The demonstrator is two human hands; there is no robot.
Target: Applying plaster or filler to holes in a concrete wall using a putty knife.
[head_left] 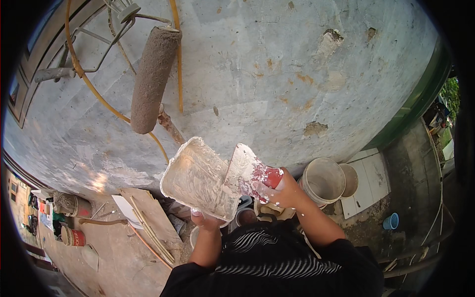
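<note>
Whitish paste smears the tray, grasped at its near edge by the left hand; the right hand clasps a scraper over the tray's right edge. The wall looks patchily coated, with chipped hollows left unfilled.

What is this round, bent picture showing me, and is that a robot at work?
No robot here: these are a person's own bare hands. The single picture comes from a wide camera worn on the head, looking down, which is why straight edges curve and the dark shirt shows at the bottom. The left hand holds a tray smeared with pale paste. The right hand grips a red-handled scraper, also smeared. Ahead is a patchy wall, with a paint roller in front of it. On the ground are a pale bucket, a blue container and a flat board.
</note>
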